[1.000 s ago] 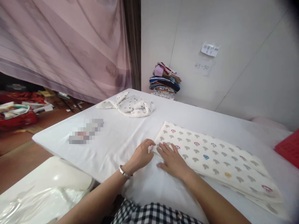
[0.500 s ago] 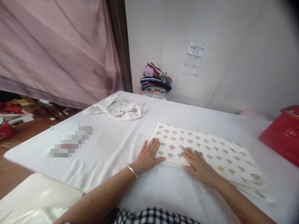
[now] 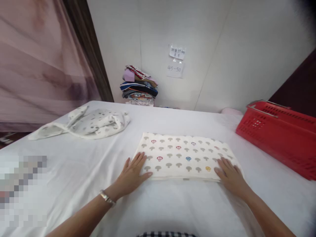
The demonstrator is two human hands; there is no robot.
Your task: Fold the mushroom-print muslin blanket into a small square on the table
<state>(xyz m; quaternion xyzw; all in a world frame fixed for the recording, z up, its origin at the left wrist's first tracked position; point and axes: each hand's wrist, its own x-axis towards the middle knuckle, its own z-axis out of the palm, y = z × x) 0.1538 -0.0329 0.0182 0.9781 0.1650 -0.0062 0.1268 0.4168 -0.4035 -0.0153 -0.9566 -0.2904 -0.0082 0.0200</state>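
Note:
A folded white cloth (image 3: 177, 158) printed with grey, red, blue and yellow mushrooms lies flat on the white-covered table (image 3: 172, 207). My left hand (image 3: 133, 172) rests on its left end with fingers spread and thumb on the near edge. On its right part lies my right hand (image 3: 230, 174), palm down and fingers stretched out. Neither hand grips anything. The cloth's far right corner is partly hidden behind my right hand.
A crumpled white patterned cloth (image 3: 98, 121) lies at the table's far left. To the right stands a red plastic basket (image 3: 278, 135). Folded fabrics (image 3: 139, 87) are stacked beyond the far edge, against the wall. A pixelated patch covers something at the left.
My right hand has slid rightward along the mushroom cloth, while my left hand stays on its left end. The view has turned right, bringing more of the red basket into sight.

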